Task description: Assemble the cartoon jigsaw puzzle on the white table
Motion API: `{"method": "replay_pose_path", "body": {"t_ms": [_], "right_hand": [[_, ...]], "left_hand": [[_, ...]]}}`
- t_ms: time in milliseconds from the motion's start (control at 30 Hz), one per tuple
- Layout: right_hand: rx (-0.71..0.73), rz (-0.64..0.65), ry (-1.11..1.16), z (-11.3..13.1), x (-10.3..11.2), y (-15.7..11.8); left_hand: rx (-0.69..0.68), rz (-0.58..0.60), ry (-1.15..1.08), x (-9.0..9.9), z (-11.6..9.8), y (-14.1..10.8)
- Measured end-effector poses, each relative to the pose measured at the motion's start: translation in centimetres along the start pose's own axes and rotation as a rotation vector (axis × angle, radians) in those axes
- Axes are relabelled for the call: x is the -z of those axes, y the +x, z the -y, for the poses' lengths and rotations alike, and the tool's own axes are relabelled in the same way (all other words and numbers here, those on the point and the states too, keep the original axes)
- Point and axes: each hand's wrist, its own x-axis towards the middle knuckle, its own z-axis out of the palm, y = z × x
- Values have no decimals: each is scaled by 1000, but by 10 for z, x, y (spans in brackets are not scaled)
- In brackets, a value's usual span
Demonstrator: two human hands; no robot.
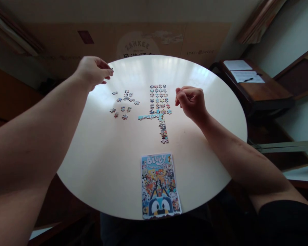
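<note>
My left hand (96,71) is raised over the table's far left edge, its fingertips pinching a small puzzle piece (112,69). To the right of the laid-out rows, my right hand (190,101) hovers with its fingers curled together; whatever they may hold is hidden. Between the hands lie rows of separate puzzle pieces (157,99). Just below them, joined pieces form a blue strip (149,117) and a colourful column (163,129) meeting at a corner. Loose pieces (125,99) are scattered to the left of the rows.
A Bluey picture sheet (160,188) lies at the near edge of the round white table (105,164). Beyond the table on the right, a wooden side table (267,90) bears papers (246,76) and a pen (248,80). A printed cardboard panel stands behind.
</note>
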Motion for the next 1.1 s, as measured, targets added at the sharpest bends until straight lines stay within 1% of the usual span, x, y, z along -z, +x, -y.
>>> {"method": "replay_pose_path", "body": {"t_ms": [33, 100, 133, 200, 233, 300, 333, 367, 400, 500, 567, 667, 767, 900, 1000, 1100], "right_hand": [[-6, 7, -5, 0, 0, 0], [-13, 24, -4, 2, -1, 0], [-11, 36, 6, 4, -1, 0], [1, 78, 35, 8, 0, 0], [7, 106, 52, 10, 0, 0], [8, 169, 86, 13, 1, 0], [-1, 204, 101, 14, 1, -1], [-8, 245, 115, 15, 1, -1], [-11, 280, 125, 15, 1, -2], [-18, 358, 146, 15, -1, -4], [-21, 398, 162, 15, -3, -5], [-15, 467, 179, 15, -5, -6], [21, 513, 195, 18, -4, -6], [82, 547, 253, 25, 0, -7], [111, 593, 308, 31, 2, -6], [163, 603, 309, 34, 2, -5]], "left_hand": [[3, -23, -89, 2, -9, -11], [-16, -22, -231, 1, -28, -37], [-38, 18, -296, -2, -38, -52], [-16, 64, -400, -13, -53, -83], [4, 109, -450, -21, -57, -97], [12, 281, -509, -38, -62, -121], [-9, 363, -512, -47, -62, -130], [-40, 410, -514, -55, -61, -137], [-76, 424, -507, -62, -59, -143], [-133, 414, -485, -74, -53, -151], [-139, 438, -524, -76, -49, -153], [-134, 509, -604, -74, -45, -155], [-104, 561, -650, -71, -44, -155], [-69, 569, -613, -69, -46, -156], [1, 570, -582, -69, -47, -156], [69, 593, -602, -70, -46, -155]]}}
